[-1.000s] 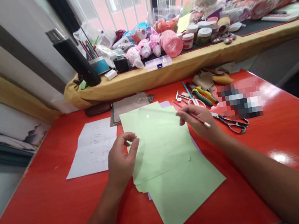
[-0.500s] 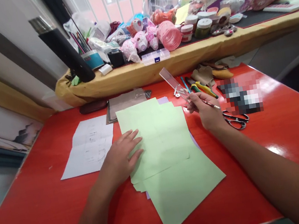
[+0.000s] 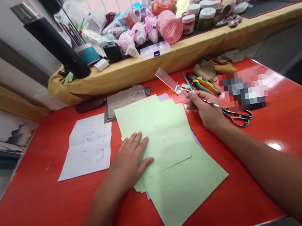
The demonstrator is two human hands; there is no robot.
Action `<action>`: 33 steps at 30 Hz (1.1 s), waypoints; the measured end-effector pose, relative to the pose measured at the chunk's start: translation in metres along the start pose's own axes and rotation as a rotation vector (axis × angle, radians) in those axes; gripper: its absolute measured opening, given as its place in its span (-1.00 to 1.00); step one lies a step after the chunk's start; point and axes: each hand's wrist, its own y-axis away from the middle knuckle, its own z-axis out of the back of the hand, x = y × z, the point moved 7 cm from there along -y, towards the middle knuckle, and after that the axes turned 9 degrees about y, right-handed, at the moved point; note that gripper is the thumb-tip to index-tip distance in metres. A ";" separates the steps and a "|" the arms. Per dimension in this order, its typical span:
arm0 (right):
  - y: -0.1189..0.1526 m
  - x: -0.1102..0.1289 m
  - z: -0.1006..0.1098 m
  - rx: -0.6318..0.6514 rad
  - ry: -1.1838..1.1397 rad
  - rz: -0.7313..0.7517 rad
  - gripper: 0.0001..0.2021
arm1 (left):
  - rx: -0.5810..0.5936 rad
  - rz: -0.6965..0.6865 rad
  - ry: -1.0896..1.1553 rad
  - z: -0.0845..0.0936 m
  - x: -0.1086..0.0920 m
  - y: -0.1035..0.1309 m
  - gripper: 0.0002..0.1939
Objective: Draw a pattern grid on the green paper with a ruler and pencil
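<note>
Light green paper sheets (image 3: 186, 191) overlap on the red table, with a purple sheet (image 3: 163, 97) peeking out beneath. My left hand (image 3: 131, 160) lies on their left part, palm down and fingers spread. Just past their right edge, my right hand (image 3: 206, 108) is closed round a clear plastic ruler (image 3: 166, 79) and a slim dark red pen (image 3: 211, 103). The ruler points up and to the left. Scissors (image 3: 239, 117) lie beside my right wrist. Left of the green sheets is a creased white paper (image 3: 87, 148) with dark drawn marks.
Yellow-green pliers (image 3: 206, 86) and leather scraps (image 3: 204, 71) lie beyond my right hand. A dark blurred object (image 3: 246, 92) is at the right. Along the cloth-covered sill (image 3: 122, 73) stand a black thermos (image 3: 54, 44), jars and a clear box (image 3: 155, 50).
My left hand has slid slightly right and lies flatter on the green paper. My right hand still grips the ruler and pen, the ruler tipped a little further left. The view has shifted slightly.
</note>
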 end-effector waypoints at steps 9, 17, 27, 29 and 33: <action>0.003 0.003 -0.003 0.027 0.044 0.002 -0.68 | 0.031 -0.004 -0.006 0.000 -0.010 0.008 -0.06; 0.006 0.006 -0.006 0.039 0.062 -0.001 -0.68 | 0.138 -0.040 0.032 0.008 -0.007 0.020 0.25; 0.011 0.011 -0.009 0.059 0.123 0.016 -0.63 | 0.096 -0.018 0.054 0.005 -0.010 0.007 0.04; 0.012 0.012 -0.011 0.069 0.131 0.017 -0.63 | 0.115 -0.032 0.055 0.004 -0.012 0.009 0.16; 0.016 0.014 -0.015 0.091 0.139 0.015 -0.64 | 0.143 -0.041 0.053 0.002 -0.017 0.015 0.24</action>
